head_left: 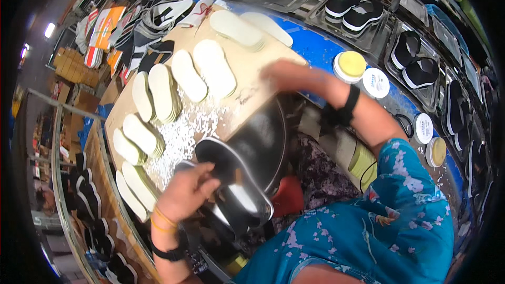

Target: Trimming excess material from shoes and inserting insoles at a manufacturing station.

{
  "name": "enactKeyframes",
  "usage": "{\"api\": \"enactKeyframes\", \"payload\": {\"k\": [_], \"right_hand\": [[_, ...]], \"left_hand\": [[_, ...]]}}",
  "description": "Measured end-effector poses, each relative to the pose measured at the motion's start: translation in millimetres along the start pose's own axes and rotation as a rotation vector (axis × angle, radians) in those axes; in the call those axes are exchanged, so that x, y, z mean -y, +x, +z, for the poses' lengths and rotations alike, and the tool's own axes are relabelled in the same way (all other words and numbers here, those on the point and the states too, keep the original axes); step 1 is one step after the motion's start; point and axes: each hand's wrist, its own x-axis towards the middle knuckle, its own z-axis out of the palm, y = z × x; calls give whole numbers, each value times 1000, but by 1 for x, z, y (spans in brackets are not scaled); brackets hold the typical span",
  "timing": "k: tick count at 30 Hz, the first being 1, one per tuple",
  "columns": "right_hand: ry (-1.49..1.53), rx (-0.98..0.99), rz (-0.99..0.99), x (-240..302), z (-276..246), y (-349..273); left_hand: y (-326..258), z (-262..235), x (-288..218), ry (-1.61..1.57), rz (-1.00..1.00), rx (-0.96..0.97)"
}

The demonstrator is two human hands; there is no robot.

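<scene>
My left hand is closed, its fingers curled at the near side of a black shoe with a white sole edge. Part of that grip is hidden by the hand itself. Below it, more black-and-white footwear overlaps. My right hand is smeared by motion over the right edge of a pale board; its fingers cannot be made out. Across the board stand stacks of cream insoles, and the nearest to that hand is a cream stack at the far edge.
White scraps litter the board. Under its right edge sits a shiny black rounded surface. Shoe uppers are heaped at the far left. Round tubs stand on the blue surface at right, beside clear trays with black shoes. A shoe rack stands left.
</scene>
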Motion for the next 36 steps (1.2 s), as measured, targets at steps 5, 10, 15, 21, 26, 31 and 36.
{"api": "enactKeyframes", "payload": {"k": [5,10,15,21,26,31,36], "right_hand": [[-458,71,431,-113,-36,32],[-469,240,440,-144,-30,44],[-599,366,307,-151,-42,23],[-716,376,126,-139,-40,-16],[-577,230,188,-134,-35,-24],[-523,338,359,-138,-30,-34],[-661,84,305,-125,-24,-46]], "left_hand": [[174,-27,-51,98,241,-20],[321,-8,-83,556,449,-427],[348,11,-78,715,255,-432],[306,13,-71,622,209,-199],[287,25,-68,668,290,-274],[296,22,-66,764,273,-244],[275,-5,-64,526,412,-508]]}}
